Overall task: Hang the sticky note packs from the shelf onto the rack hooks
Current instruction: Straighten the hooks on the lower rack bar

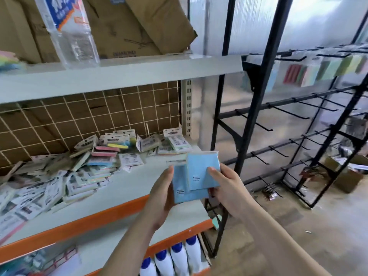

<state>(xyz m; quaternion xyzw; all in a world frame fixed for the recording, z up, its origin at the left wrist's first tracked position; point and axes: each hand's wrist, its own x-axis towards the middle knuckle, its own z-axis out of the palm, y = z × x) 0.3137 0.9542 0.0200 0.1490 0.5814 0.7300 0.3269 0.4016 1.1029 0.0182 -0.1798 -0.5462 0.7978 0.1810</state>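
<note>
Black rack [256,108] stands to the right of the shelf [123,188], hooks [256,122] jutting toward the viewer, most bare; a few packs hang on the top row, blurred. Loose pile of sticky note packs [111,156] lies on the shelf, left of the hands. 2 blue packs [196,176] held in front of the shelf edge, overlapping, header ends up. Left hand [161,198] cups the lower pack from the left, fingers curled behind. Right hand [225,186] pinches the upper pack, thumb on its face. The right hand is nearer the rack; the hooks lie up and right of both.
</note>
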